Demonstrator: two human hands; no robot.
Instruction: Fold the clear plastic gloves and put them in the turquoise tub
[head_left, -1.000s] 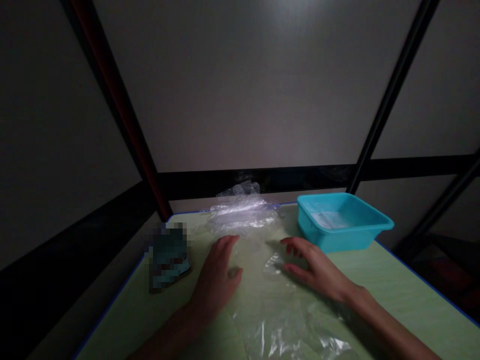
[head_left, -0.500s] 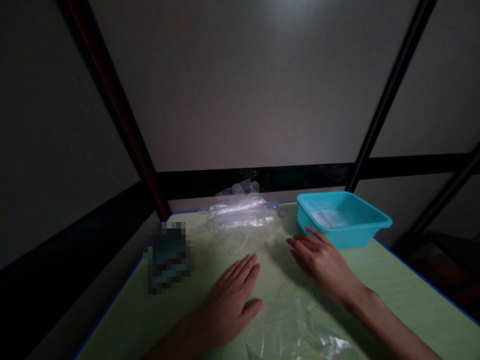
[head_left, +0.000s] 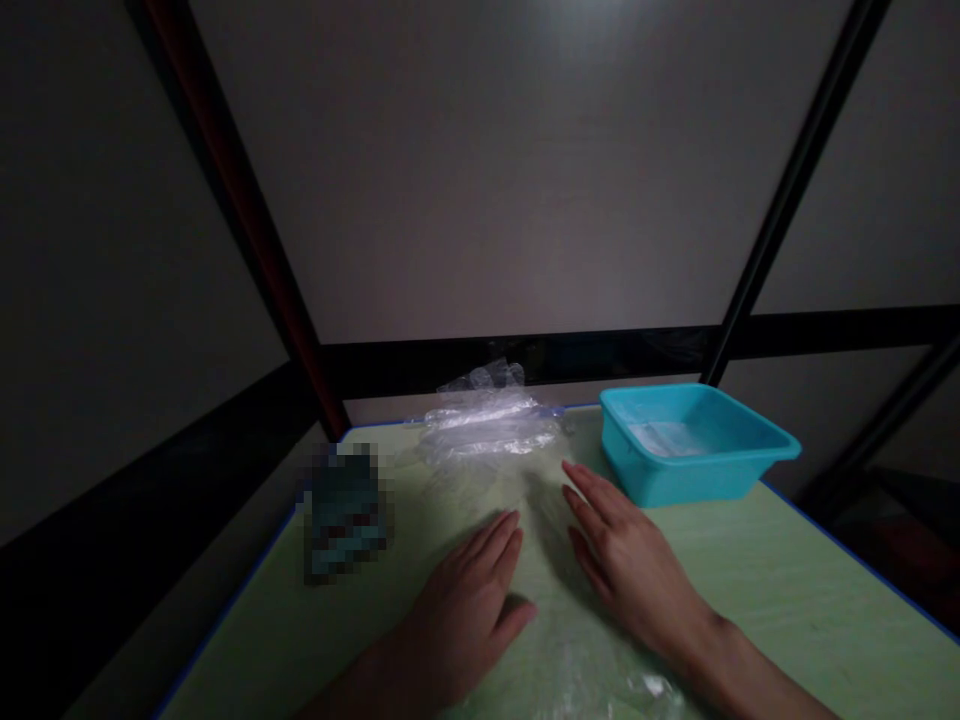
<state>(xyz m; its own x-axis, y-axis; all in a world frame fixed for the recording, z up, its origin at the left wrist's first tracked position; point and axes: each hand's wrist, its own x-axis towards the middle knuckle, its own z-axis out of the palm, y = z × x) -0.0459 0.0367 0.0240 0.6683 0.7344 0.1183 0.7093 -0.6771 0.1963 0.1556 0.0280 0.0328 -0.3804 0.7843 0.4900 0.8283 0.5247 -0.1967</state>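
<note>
A thin clear plastic sheet or glove (head_left: 577, 680) lies spread on the green tabletop, hard to make out against it. My left hand (head_left: 472, 600) rests flat over it, fingers together and thumb out to the side. To the right, my right hand (head_left: 622, 550) hovers or lies lightly with its fingers stretched out; whether it touches the plastic I cannot tell. Neither hand grips anything. Beyond them, a heap of crumpled clear plastic gloves (head_left: 487, 425) sits near the table's back edge, some finger shapes standing up.
A turquoise plastic basin (head_left: 697, 475) with something whitish inside stands at the back right. At the left edge is a blurred-out dark item (head_left: 346, 515). The green table (head_left: 810, 590) has blue edging and meets a pale panelled wall (head_left: 517, 200).
My right hand has moved left and a little nearer, away from the basin and closer to my left hand. The left hand stays nearly in place. The view has shifted slightly.
</note>
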